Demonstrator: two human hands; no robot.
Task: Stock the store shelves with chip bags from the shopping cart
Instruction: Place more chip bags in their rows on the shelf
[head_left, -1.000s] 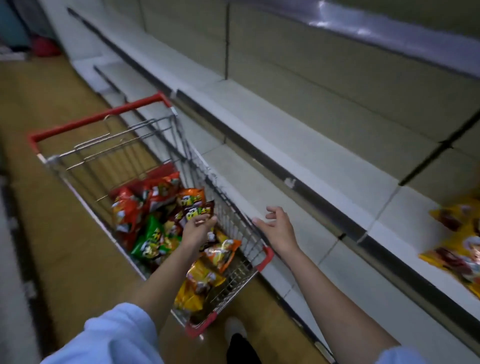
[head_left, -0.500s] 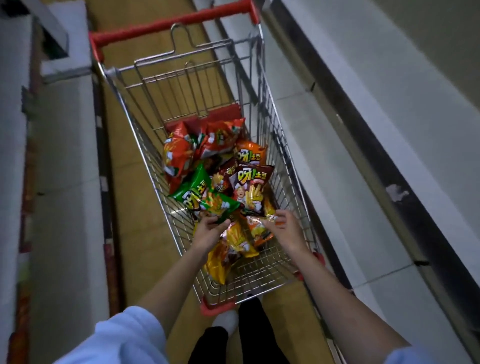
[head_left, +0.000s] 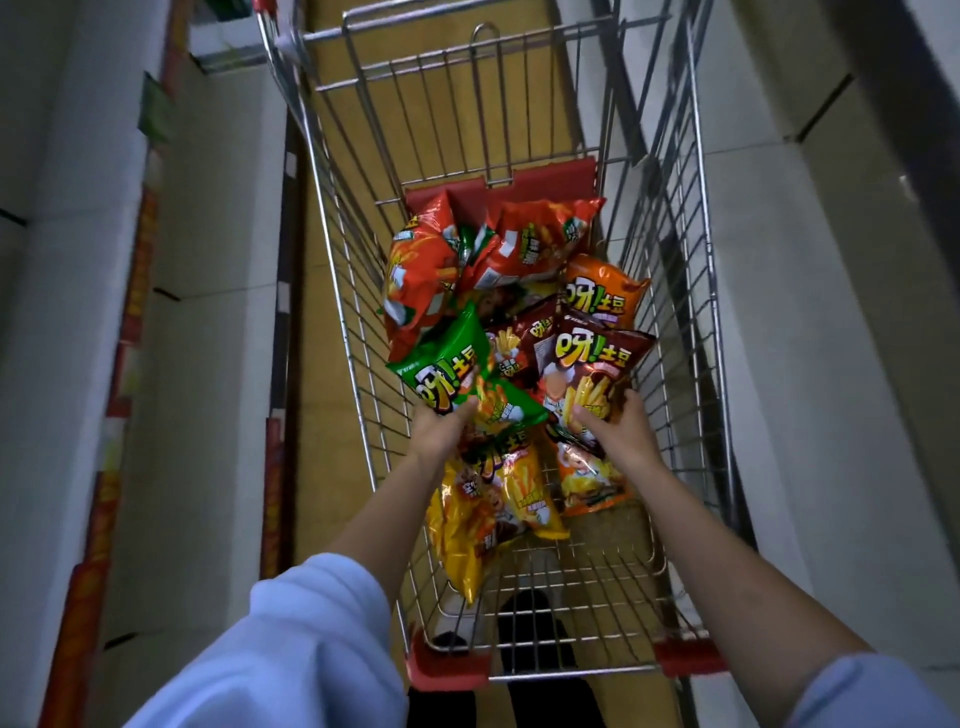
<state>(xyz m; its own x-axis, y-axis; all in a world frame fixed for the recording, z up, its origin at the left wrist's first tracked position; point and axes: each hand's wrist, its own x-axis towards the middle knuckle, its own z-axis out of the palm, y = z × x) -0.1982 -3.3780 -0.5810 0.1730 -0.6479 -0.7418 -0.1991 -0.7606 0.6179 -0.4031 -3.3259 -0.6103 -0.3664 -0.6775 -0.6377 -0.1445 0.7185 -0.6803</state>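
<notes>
While both hands reach into the shopping cart (head_left: 670, 322), the left hand (head_left: 441, 428) grips the green chip bag (head_left: 449, 376) by its lower edge and the right hand (head_left: 613, 428) pinches the brown chip bag (head_left: 592, 364) likewise. Light, puffy and crushable, they suit edge holds. Beyond the hands lie red bags (head_left: 431, 260); beneath them, yellow bags (head_left: 488, 499).
</notes>
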